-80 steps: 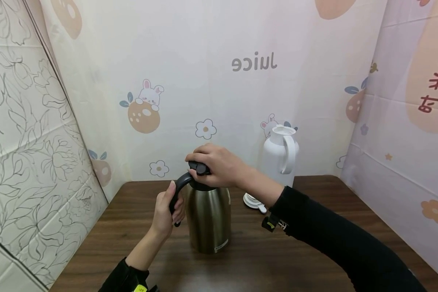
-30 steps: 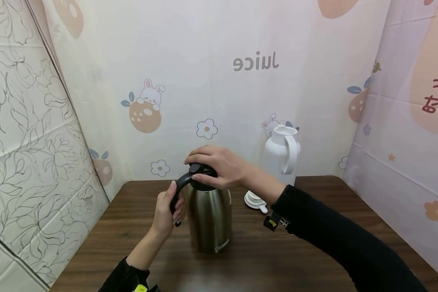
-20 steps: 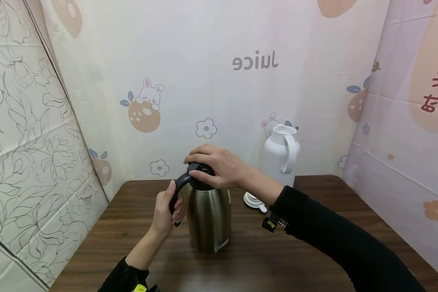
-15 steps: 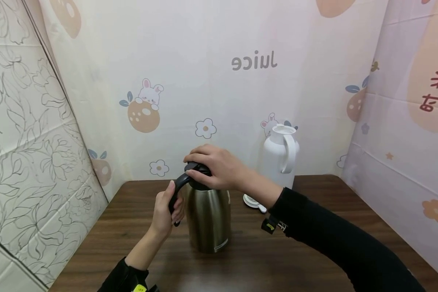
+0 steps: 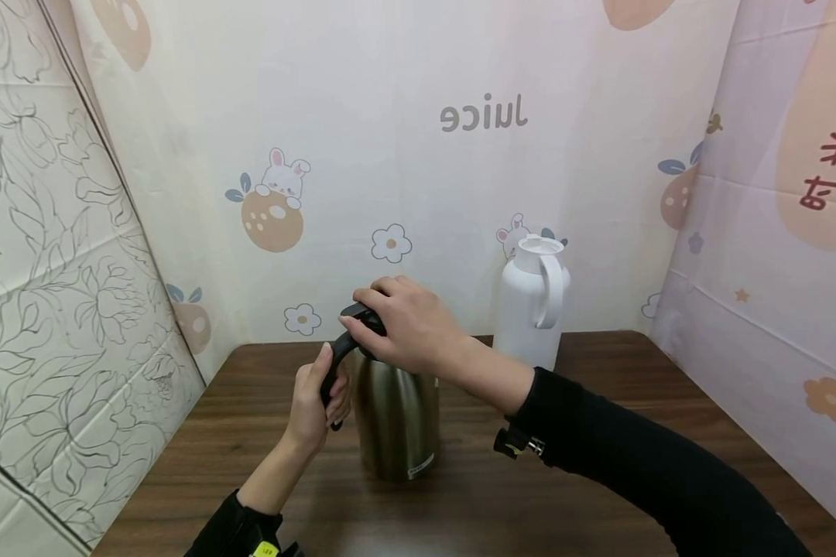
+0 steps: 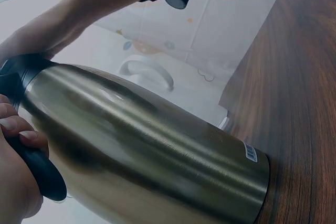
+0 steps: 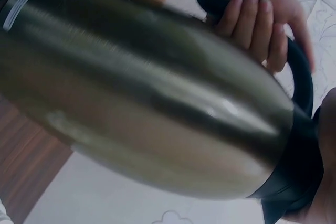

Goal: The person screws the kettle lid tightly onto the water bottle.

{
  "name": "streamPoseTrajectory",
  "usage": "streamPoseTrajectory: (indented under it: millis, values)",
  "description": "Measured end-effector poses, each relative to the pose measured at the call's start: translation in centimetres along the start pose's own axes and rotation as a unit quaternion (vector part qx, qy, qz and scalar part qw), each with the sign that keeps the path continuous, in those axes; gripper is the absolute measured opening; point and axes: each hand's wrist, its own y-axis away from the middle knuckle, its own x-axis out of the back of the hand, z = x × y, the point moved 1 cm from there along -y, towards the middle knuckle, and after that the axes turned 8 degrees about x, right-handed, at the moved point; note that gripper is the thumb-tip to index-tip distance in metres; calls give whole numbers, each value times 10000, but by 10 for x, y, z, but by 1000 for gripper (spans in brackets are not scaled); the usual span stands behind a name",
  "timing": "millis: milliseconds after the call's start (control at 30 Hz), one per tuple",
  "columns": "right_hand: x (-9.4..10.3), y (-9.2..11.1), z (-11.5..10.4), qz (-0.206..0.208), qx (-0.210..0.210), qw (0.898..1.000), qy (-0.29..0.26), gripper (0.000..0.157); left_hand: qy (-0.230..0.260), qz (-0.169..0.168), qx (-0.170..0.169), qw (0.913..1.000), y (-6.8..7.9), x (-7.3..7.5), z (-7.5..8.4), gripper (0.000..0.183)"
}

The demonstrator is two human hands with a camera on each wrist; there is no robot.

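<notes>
A steel vacuum jug [image 5: 397, 418] stands upright on the brown table [image 5: 599, 433]; its body fills the left wrist view [image 6: 152, 150] and the right wrist view [image 7: 136, 93]. My left hand [image 5: 316, 406] grips its black handle [image 5: 334, 363], fingers wrapped round it [image 7: 257, 19]. My right hand [image 5: 400, 325] is cupped over the black lid [image 5: 361, 316] and grips it. Most of the lid is hidden under that hand.
A white jug [image 5: 532, 298] with its mouth uncovered stands at the back of the table, right of the steel jug. Patterned panels close the table in at the left, back and right. My right forearm [image 5: 634, 456] crosses the table's right half.
My right hand has turned on the lid, the wrist swinging down and toward me. Its forearm now hides the white lid that lay on the table. The left hand has not moved.
</notes>
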Motion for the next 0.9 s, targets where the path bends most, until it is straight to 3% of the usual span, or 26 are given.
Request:
streamPoseTrajectory:
  millis: [133,267,367,467,633,733,900]
  values:
    - [2,-1,-2,-181,-171,9997,-15,47,2,9,12,10000,0,0,0,61]
    - [5,0,2,-383,-58,9988,-312,45,14,2,57,10000,0,0,0,62]
    - [6,-1,9,-438,289,9969,-583,45,46,17,97,9999,0,0,0,62]
    - [5,-2,19,-285,908,9913,-914,43,68,25,104,9999,0,-1,1,62]
    - [0,-4,33,55,1955,9694,-1483,42,83,-31,44,10000,-1,-1,0,62]
    - [-2,-5,38,79,2180,9619,-1647,44,73,-28,49,10000,-1,0,0,62]
    - [-4,-5,40,59,2190,9612,-1673,44,92,8,76,9999,-1,0,0,62]
